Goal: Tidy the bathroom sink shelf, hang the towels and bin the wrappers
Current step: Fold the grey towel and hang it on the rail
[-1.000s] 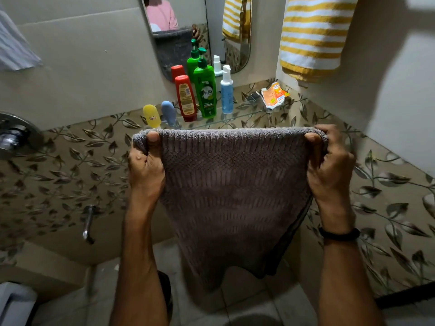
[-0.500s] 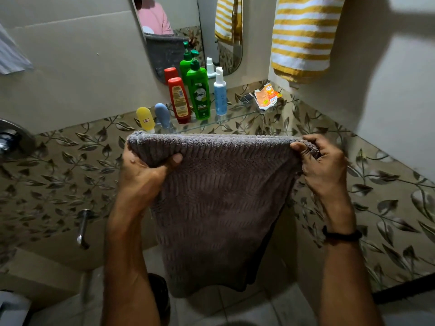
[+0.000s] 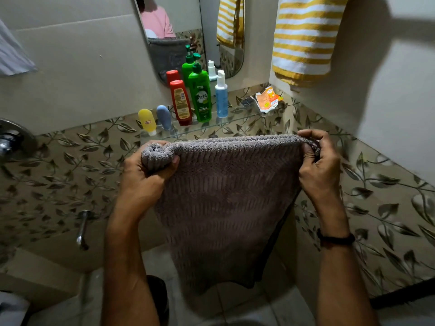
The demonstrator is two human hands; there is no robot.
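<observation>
A grey ribbed towel [image 3: 223, 203] hangs folded in front of me, below the glass shelf [image 3: 240, 117]. My left hand [image 3: 146, 177] grips its bunched top left corner and my right hand [image 3: 320, 165] pinches the top right corner. On the shelf stand a yellow tube [image 3: 147, 121], a blue tube [image 3: 164, 117], a red bottle [image 3: 180, 102], a green pump bottle [image 3: 200, 95] and a pale blue pump bottle [image 3: 221, 96]. Orange and clear wrappers [image 3: 267, 99] lie at the shelf's right end. A yellow-and-white striped towel [image 3: 306, 36] hangs on the right wall.
A mirror [image 3: 188, 31] sits above the shelf. A tap handle [image 3: 9, 140] is on the left wall and a spout [image 3: 82, 229] sticks out lower down. Leaf-patterned tiles line both walls. A pale cloth [image 3: 14, 55] hangs at the upper left.
The towel's top edge has dropped lower under the shelf. My left hand has bunched its corner into a roll, and my right hand has shifted its pinch on the other corner.
</observation>
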